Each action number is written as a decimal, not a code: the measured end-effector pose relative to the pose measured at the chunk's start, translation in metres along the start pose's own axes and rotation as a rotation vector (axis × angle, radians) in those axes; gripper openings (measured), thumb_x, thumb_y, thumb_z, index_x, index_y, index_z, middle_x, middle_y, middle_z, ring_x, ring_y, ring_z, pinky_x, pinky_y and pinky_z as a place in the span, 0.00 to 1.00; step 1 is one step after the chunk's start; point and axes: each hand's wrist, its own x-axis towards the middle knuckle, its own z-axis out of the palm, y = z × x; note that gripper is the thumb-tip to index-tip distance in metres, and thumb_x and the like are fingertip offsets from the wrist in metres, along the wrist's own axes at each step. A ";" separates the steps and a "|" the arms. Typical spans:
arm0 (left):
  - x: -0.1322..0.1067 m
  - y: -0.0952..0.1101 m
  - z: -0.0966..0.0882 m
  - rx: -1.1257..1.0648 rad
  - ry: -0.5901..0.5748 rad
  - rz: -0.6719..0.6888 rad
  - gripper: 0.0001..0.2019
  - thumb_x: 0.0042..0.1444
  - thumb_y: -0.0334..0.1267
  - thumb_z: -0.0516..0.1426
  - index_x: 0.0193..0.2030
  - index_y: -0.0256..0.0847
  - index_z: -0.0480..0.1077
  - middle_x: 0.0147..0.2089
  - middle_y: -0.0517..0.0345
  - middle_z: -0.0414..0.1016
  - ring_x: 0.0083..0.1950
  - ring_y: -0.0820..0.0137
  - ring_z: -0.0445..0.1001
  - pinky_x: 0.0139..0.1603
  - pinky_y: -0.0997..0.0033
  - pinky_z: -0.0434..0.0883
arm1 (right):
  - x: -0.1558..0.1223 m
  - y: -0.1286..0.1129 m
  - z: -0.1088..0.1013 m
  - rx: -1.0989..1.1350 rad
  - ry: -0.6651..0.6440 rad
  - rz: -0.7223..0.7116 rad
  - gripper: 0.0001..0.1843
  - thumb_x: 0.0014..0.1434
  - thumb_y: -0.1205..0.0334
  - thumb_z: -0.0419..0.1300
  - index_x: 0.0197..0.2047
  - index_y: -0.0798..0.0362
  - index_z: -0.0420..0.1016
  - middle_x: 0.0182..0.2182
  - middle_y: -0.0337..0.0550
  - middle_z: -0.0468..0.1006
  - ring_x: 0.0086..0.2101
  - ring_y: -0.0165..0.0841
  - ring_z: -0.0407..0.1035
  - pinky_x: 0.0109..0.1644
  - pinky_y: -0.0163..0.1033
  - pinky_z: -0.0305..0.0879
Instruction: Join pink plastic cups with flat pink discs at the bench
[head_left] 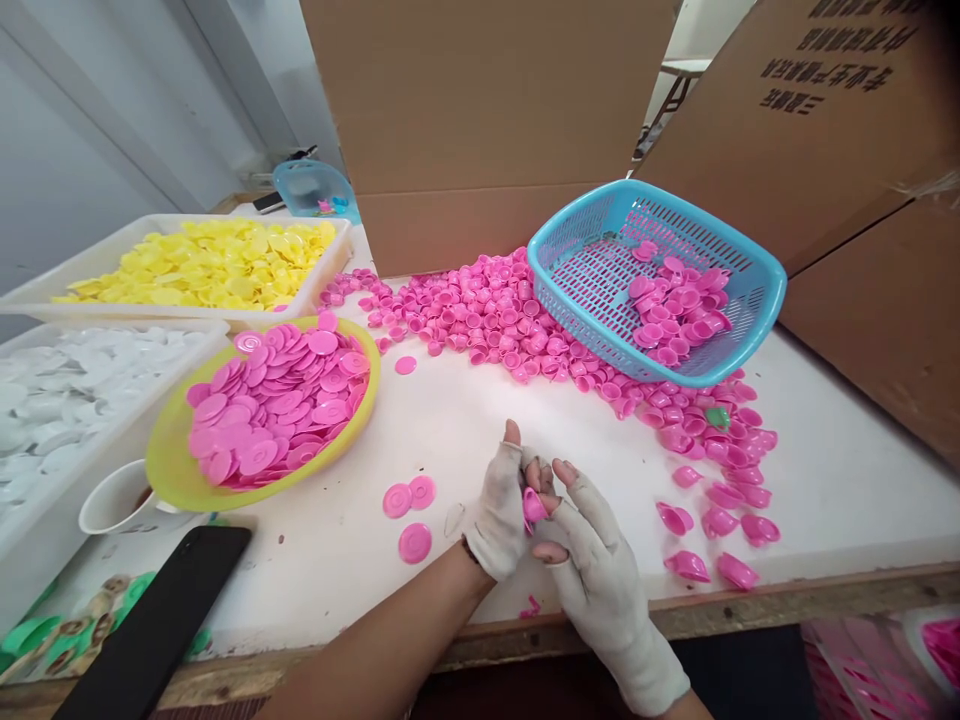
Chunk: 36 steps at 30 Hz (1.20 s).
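Note:
Both my hands wear pale, fingerless-tipped gloves and meet near the table's front edge. My left hand (501,512) is closed round a small pink toy cup (533,508), its thumb pointing up. Close on the right, my right hand (604,560) has its fingers spread, one fingertip at the cup's side. Left of my hands lie three flat pink discs (415,543) like small saucers. A long heap of pink toy cups (495,310) runs across the back, and several loose ones (688,566) lie to the right.
A yellow bowl (169,480) holds pink saucers. Behind it are trays of yellow pieces (202,265) and white pieces (67,400). A blue basket (765,330) with pink cups rests on the heap. A black phone (161,620), a white cup (112,500) and cardboard boxes (487,100) stand around.

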 end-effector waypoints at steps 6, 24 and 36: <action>0.002 0.005 0.000 -0.081 -0.036 -0.196 0.32 0.58 0.62 0.42 0.14 0.38 0.58 0.14 0.58 0.60 0.14 0.74 0.59 0.15 0.76 0.55 | 0.000 0.004 0.002 0.091 -0.052 0.091 0.27 0.60 0.70 0.54 0.62 0.49 0.59 0.59 0.55 0.62 0.59 0.44 0.59 0.56 0.53 0.67; 0.005 0.007 -0.009 -0.141 -0.263 -0.255 0.34 0.58 0.62 0.42 0.11 0.37 0.58 0.13 0.58 0.57 0.12 0.75 0.58 0.12 0.78 0.46 | -0.004 0.002 -0.004 0.108 0.096 0.182 0.25 0.60 0.71 0.54 0.60 0.53 0.58 0.54 0.55 0.68 0.55 0.42 0.63 0.55 0.54 0.66; 0.003 0.008 -0.003 -0.191 -0.259 -0.198 0.34 0.59 0.61 0.41 0.13 0.35 0.61 0.20 0.54 0.67 0.20 0.72 0.68 0.19 0.75 0.63 | 0.003 0.004 -0.005 0.090 0.081 0.197 0.22 0.60 0.69 0.53 0.58 0.54 0.61 0.53 0.54 0.70 0.55 0.41 0.64 0.56 0.51 0.66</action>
